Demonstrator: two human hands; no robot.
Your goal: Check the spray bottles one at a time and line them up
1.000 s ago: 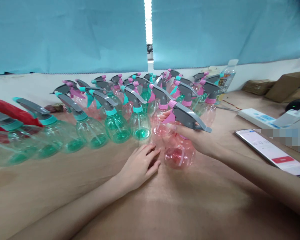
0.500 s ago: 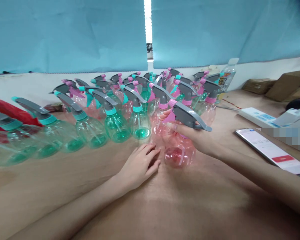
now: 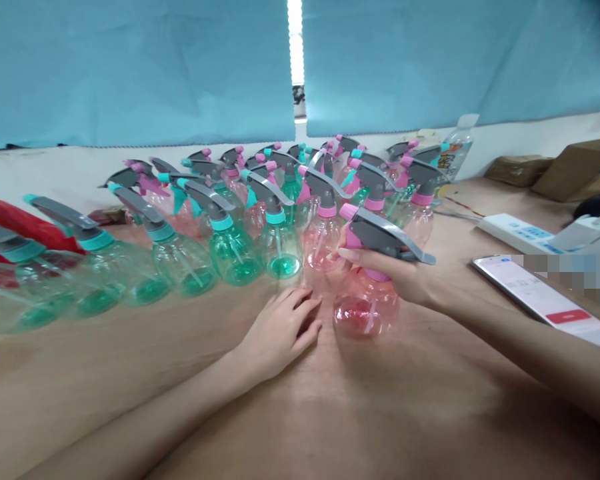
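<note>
My right hand (image 3: 393, 270) is wrapped round the neck of a pink spray bottle (image 3: 365, 310), just below its grey trigger head. This bottle stands nearer to me than the others and leans slightly. My left hand (image 3: 283, 323) lies on the table with its fingers loosely apart and nothing in them, left of the held bottle. Beyond my left hand are a green spray bottle (image 3: 281, 250) and a darker green one (image 3: 235, 253). Another pink spray bottle (image 3: 323, 240) stands just behind the held one.
Several more green and pink spray bottles crowd the wooden table (image 3: 220, 413). On the right lie a phone (image 3: 540, 300) and a white power strip (image 3: 517, 233), with cardboard boxes (image 3: 570, 170) behind. A red bag (image 3: 35, 227) is at the left.
My right hand and the pink spray bottle in it have moved slightly right and toward me. My left hand has stayed in place.
</note>
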